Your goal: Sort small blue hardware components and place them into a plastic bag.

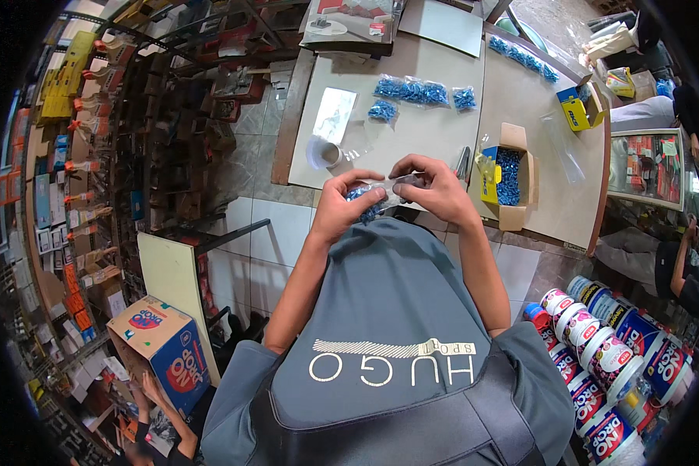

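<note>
Just in front of my chest, a small clear plastic bag (370, 206) holds blue pieces that look like wall plugs. My left hand (339, 203) grips the filled part of it, fingers curled around the side. With thumb and fingers pinched together, my right hand (440, 191) holds the bag's other, unfilled end. Right of my hands stands an open carton (527, 175) of loose blue pieces (508, 179). Farther back on the table lie filled bags of blue pieces (413, 91). A roll of tape (328, 154) sits beyond my left hand.
The table (443, 133) carries a yellow-blue box (581, 110), more filled bags (523, 59), clear plastic sleeves (561, 147) and a dark narrow tool (463, 163). Shelves (93, 186) line the left. Paint tubs (610, 357) are stacked at lower right. Other people's arms (159, 404) show at the edges.
</note>
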Tool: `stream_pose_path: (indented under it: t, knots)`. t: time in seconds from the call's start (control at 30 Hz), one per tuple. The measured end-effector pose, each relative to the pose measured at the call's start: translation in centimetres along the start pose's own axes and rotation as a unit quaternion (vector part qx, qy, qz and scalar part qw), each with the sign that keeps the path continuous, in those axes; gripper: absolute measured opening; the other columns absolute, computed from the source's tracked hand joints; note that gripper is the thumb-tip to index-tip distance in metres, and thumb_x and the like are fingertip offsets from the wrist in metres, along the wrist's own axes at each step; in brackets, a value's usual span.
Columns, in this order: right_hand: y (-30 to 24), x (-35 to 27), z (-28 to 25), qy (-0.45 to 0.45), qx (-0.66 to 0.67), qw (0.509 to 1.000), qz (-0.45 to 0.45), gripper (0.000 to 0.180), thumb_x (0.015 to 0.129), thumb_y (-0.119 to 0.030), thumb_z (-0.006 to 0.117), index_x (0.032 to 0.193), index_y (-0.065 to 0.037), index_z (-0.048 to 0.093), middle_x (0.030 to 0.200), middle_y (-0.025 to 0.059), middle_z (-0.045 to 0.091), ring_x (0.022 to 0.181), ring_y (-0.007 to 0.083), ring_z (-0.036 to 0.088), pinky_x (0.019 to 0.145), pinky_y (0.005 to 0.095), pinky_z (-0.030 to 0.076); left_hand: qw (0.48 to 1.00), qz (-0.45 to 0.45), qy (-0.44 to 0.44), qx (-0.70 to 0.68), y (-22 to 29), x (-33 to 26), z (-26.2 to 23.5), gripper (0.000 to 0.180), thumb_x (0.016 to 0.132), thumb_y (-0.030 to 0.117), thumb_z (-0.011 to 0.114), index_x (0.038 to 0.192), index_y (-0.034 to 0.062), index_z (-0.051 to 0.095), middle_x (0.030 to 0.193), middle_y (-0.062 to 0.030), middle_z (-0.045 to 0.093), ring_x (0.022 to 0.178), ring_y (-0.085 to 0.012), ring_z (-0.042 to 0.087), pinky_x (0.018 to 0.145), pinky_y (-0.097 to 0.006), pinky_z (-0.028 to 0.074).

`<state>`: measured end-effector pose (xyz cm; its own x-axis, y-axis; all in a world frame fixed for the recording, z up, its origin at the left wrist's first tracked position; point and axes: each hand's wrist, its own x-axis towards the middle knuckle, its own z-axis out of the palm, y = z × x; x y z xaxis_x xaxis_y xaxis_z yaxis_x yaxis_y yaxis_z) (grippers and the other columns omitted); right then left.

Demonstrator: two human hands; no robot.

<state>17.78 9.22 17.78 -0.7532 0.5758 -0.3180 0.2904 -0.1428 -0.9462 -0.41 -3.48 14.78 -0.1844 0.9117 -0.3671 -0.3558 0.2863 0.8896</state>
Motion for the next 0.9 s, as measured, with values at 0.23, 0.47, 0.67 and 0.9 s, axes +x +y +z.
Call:
stream_pose_path:
  t: [0.23, 0.47, 0.67, 0.9]
  knots:
    - [-0.1, -0.4, -0.3, -0.041, 0.063, 0.997, -0.016, 0.043, 0.081, 0.003, 0.059, 0.124, -0.001, 0.059, 0.120, 0.0083, 0.060, 0.103, 0.0130, 0.060, 0.091, 0.0283, 0.051, 0.998, -0.054, 0.014, -0.042, -0.4, 0.4, -0.7, 0.024, 0.086, 0.009, 0.075, 0.103, -0.0061, 0.070, 0.091, -0.0087, 0.072, 0.080, -0.0123, 0.068, 0.072, -0.025, 0.056]
    - [0.2, -0.7, -1.1, -0.145, 0.033, 0.987, -0.064, 0.048, 0.079, 0.010, 0.053, 0.125, -0.002, 0.061, 0.122, 0.0076, 0.061, 0.119, 0.0194, 0.057, 0.105, 0.0347, 0.046, 0.994, -0.083, -0.025, -0.073, 0.2, 0.3, -1.6, 0.023, 0.086, 0.008, 0.074, 0.104, -0.0053, 0.069, 0.090, -0.0091, 0.071, 0.074, -0.0129, 0.068, 0.066, -0.028, 0.059]
    - [-0.3, -0.4, -1.0, -0.148, 0.030, 0.987, -0.051, 0.017, 0.088, -0.005, 0.069, 0.104, -0.002, 0.069, 0.113, 0.0055, 0.062, 0.105, 0.0149, 0.059, 0.090, 0.0296, 0.049, 0.991, -0.097, -0.047, -0.080, 0.6, 0.0, -1.5, 0.023, 0.086, 0.009, 0.074, 0.104, -0.0048, 0.069, 0.090, -0.0091, 0.071, 0.074, -0.0126, 0.068, 0.066, -0.027, 0.057]
    - [2.0, 0.0, 0.0, -0.073, 0.050, 0.996, -0.007, 0.013, 0.090, -0.012, 0.073, 0.095, 0.000, 0.069, 0.098, 0.0027, 0.064, 0.090, 0.0095, 0.059, 0.079, 0.0252, 0.048, 0.998, -0.050, -0.037, -0.003, 0.4, 0.1, -1.0, 0.024, 0.085, 0.008, 0.076, 0.106, -0.0008, 0.067, 0.092, -0.0071, 0.071, 0.081, -0.0105, 0.067, 0.072, -0.024, 0.054]
